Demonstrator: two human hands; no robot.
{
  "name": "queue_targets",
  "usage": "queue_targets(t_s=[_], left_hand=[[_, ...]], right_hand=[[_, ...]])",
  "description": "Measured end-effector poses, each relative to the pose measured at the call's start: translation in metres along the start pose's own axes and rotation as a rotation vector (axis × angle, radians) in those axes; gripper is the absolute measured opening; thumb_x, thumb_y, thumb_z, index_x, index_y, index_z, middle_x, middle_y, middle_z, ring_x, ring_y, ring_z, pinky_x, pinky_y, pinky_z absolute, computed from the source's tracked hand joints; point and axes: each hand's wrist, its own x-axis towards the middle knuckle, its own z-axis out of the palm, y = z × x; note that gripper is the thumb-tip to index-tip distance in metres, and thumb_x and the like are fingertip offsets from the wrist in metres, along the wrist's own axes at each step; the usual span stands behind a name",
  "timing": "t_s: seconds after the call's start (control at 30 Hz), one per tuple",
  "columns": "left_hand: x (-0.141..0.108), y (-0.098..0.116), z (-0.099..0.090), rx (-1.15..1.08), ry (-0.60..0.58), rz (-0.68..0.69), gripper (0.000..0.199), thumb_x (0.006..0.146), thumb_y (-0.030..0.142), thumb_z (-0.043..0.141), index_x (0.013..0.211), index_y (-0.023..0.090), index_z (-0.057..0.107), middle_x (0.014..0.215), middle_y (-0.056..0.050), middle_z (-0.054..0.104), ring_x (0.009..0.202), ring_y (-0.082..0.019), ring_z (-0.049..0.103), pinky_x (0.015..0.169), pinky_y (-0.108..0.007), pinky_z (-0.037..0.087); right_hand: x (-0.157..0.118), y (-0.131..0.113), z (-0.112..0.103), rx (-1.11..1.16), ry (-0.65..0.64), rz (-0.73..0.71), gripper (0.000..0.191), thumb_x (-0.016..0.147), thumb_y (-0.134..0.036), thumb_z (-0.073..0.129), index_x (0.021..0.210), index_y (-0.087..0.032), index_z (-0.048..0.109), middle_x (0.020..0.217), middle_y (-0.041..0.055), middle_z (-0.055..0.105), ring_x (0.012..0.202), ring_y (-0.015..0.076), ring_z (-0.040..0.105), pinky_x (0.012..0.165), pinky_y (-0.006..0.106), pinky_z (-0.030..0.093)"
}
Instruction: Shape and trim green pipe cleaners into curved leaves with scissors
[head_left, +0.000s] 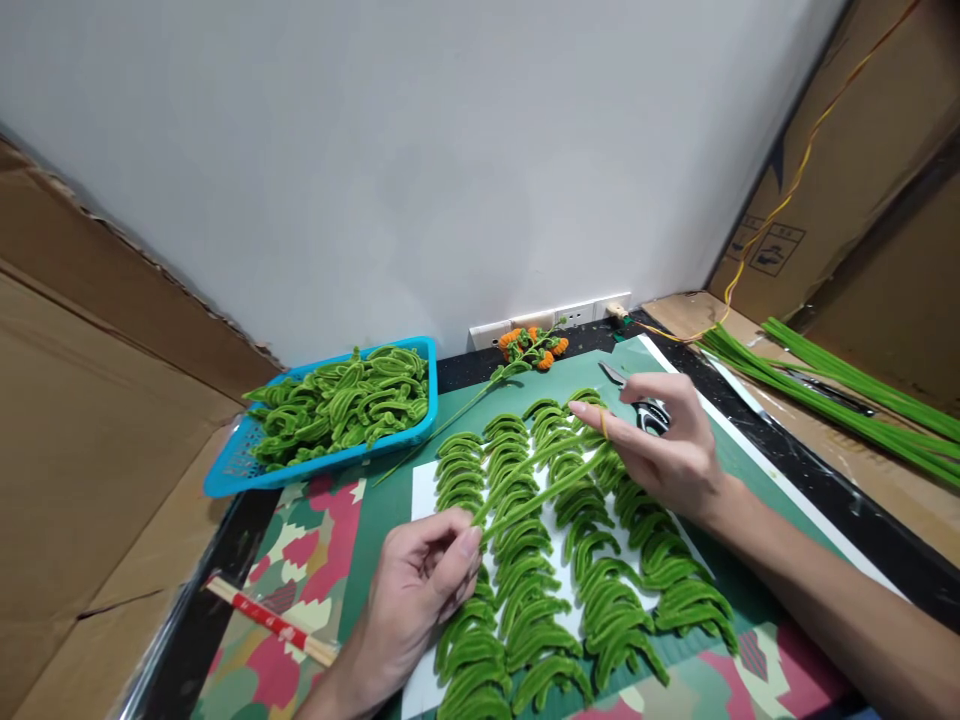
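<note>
Between my hands stretches a long green pipe cleaner (pixel 551 492), its two strands running side by side above the work mat. My left hand (pixel 424 575) pinches the near ends between thumb and forefinger. At the far end, my right hand (pixel 675 445) is closed around the strands, though its fingers partly hide the grip. A thin yellowish band circles one right finger. Below, rows of curved green pipe-cleaner pieces (pixel 525 560) lie in several columns on white paper (pixel 424 490). Black-handled scissors (pixel 651 416) lie just behind my right hand, partly covered.
A blue basket (pixel 322 460) heaped with green looped pieces stands at the left back. Beside it lies an orange-flowered stem (pixel 525 350). Long green pipe cleaners (pixel 847 400) rest at the right. Wrapped chopsticks (pixel 270 620) lie front left. Sockets (pixel 577 315) line the wall; cardboard flanks both sides.
</note>
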Motion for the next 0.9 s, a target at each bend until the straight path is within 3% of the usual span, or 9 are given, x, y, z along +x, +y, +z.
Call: queue_targets(t_s=[0.13,0.2,0.3,0.37,0.47,0.57,0.77,0.9], left_hand=[[-0.002,0.0,0.0,0.02,-0.021,0.002,0.052,0.097,0.058,0.065,0.068,0.018,0.05,0.056,0.006,0.04,0.046,-0.006,0.034,0.042,-0.018,0.026],[-0.003,0.0,0.0,0.03,-0.022,-0.008,0.051,0.098,0.058,0.064,0.069,0.018,0.051,0.056,0.005,0.04,0.046,-0.007,0.034,0.043,-0.019,0.027],[-0.003,0.002,0.0,0.027,-0.022,-0.013,0.051,0.098,0.057,0.064,0.068,0.018,0.051,0.056,0.005,0.04,0.047,-0.007,0.034,0.043,-0.019,0.027],[-0.003,0.004,0.001,0.013,-0.02,-0.009,0.052,0.096,0.058,0.066,0.067,0.018,0.05,0.056,0.005,0.04,0.046,-0.007,0.034,0.042,-0.019,0.026],[-0.002,0.005,0.001,-0.004,-0.01,-0.001,0.053,0.095,0.058,0.068,0.065,0.018,0.049,0.054,0.005,0.04,0.046,-0.007,0.035,0.042,-0.019,0.025],[-0.001,0.004,0.001,-0.024,0.003,0.004,0.053,0.095,0.058,0.068,0.065,0.018,0.049,0.054,0.005,0.039,0.045,-0.007,0.035,0.042,-0.019,0.025],[0.0,0.001,0.0,-0.043,0.022,-0.005,0.053,0.094,0.057,0.07,0.065,0.017,0.049,0.055,0.006,0.039,0.044,-0.006,0.035,0.041,-0.018,0.026],[0.0,0.0,-0.001,-0.052,0.025,0.0,0.052,0.095,0.055,0.07,0.066,0.017,0.05,0.056,0.005,0.04,0.044,-0.006,0.035,0.041,-0.017,0.027]], right_hand=[[0.002,-0.003,0.001,0.223,0.014,0.16,0.069,0.096,0.002,0.058,0.15,-0.042,0.06,0.15,0.008,0.053,0.131,0.0263,0.061,0.1,0.047,0.061],[0.004,-0.005,0.001,0.399,-0.012,0.275,0.061,0.099,-0.001,0.053,0.146,-0.039,0.064,0.156,0.0072,0.054,0.133,0.0265,0.062,0.103,0.05,0.06],[0.006,-0.008,0.003,0.637,-0.016,0.506,0.041,0.102,-0.009,0.053,0.126,-0.032,0.078,0.132,0.0064,0.074,0.119,0.0251,0.071,0.104,0.049,0.059],[0.007,-0.008,0.004,0.82,0.008,0.687,0.028,0.1,-0.017,0.06,0.111,-0.028,0.083,0.113,0.0057,0.08,0.105,0.0244,0.075,0.096,0.046,0.062],[0.01,0.0,0.003,1.117,0.05,0.956,0.014,0.091,-0.025,0.07,0.096,-0.024,0.084,0.096,0.0056,0.08,0.083,0.0214,0.074,0.082,0.04,0.063],[0.011,0.011,0.001,1.3,0.01,1.139,0.01,0.083,-0.026,0.074,0.086,-0.021,0.082,0.076,0.0041,0.073,0.068,0.0187,0.068,0.072,0.036,0.062],[0.009,0.021,-0.005,1.362,-0.032,1.117,0.014,0.083,-0.026,0.064,0.078,-0.023,0.076,0.079,0.007,0.07,0.079,0.0228,0.068,0.073,0.04,0.059],[0.01,0.014,-0.007,1.399,-0.097,1.026,0.014,0.085,-0.03,0.068,0.083,-0.024,0.08,0.074,0.0044,0.066,0.07,0.0203,0.062,0.066,0.037,0.055]])
